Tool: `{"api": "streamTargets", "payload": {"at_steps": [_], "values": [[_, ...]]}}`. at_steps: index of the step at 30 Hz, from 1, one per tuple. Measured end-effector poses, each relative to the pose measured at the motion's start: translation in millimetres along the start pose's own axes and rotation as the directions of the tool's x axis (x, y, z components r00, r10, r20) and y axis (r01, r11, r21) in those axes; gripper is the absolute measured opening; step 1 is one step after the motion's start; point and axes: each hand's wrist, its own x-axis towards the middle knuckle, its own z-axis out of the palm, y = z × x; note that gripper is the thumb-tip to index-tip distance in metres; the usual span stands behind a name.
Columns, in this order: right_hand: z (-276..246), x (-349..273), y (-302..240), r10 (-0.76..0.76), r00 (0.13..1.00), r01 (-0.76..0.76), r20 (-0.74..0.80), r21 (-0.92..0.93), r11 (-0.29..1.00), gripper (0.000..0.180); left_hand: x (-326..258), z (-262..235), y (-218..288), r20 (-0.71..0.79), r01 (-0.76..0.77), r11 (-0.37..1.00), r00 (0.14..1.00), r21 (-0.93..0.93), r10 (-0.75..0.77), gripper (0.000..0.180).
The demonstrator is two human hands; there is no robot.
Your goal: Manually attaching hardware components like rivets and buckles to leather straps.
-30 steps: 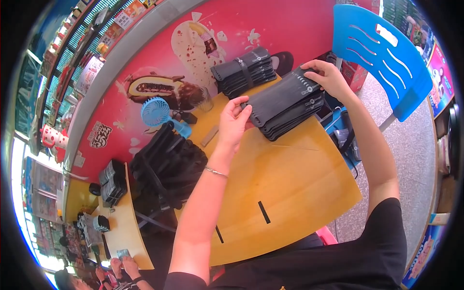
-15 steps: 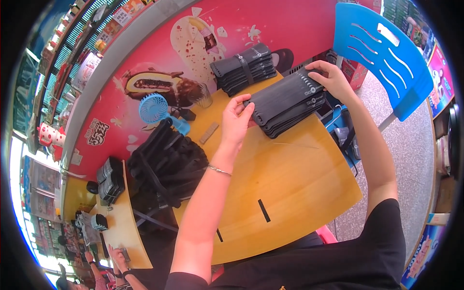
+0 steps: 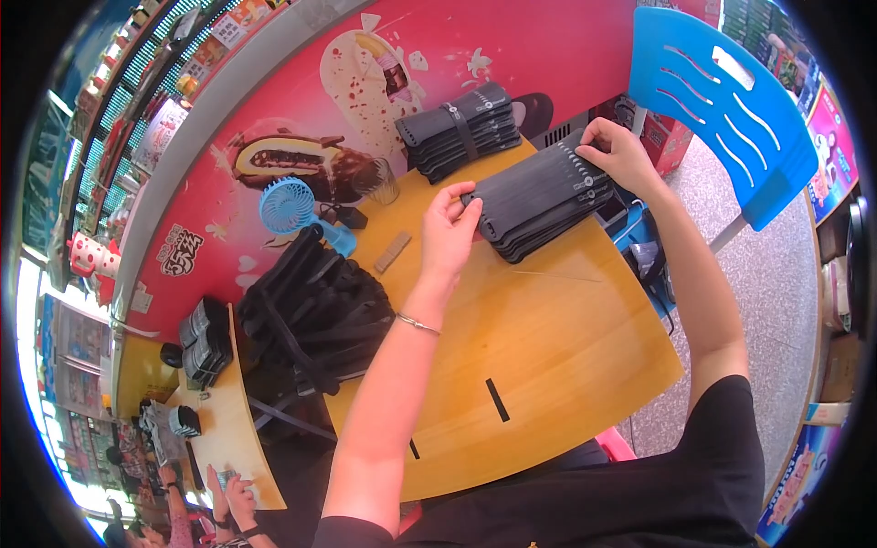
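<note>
Stack [image 3: 539, 196] barely shifted since before; I see left hand [image 3: 449, 228] and right hand [image 3: 621, 157] gripping its ends, above table [image 3: 548, 347] far edge, open room nearer.

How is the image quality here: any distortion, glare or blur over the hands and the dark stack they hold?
Head view: strong fisheye bending, black corners; even daylight, soft sheen on the wooden table, no harsh glare; left hand, right hand and the black stack are sharp; the far lower-left rim is overexposed and smeared.
</note>
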Motion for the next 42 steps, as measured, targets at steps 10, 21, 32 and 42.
{"api": "streamTargets", "payload": {"at_steps": [10, 21, 32, 42], "values": [[-1.5, 1.5, -22.4, -0.015, 0.998, 0.018, 0.059, -0.042, 0.999, 0.026, 0.6, 0.9, -2.2, -0.018, -0.016, 0.998, 1.000, 0.054, 0.017, 0.024], [-0.4, 2.8, -12.2, 0.059, 0.991, -0.062, 0.117, 0.018, 0.998, 0.024, 0.7, 5.3, -3.3, -0.050, -0.002, 0.996, 0.999, 0.084, 0.006, 0.023], [6.5, -2.2, -11.2, 0.005, 0.997, 0.002, 0.077, -0.096, 0.995, 0.030, 2.1, 4.2, -7.4, -0.058, -0.013, 0.992, 0.998, 0.123, 0.020, 0.021], [13.3, -6.7, -7.2, -0.208, 0.978, 0.202, -0.012, -0.178, 0.963, 0.026, 2.3, 5.9, -10.1, -0.104, -0.016, 0.996, 0.994, 0.088, 0.025, 0.032]]}}
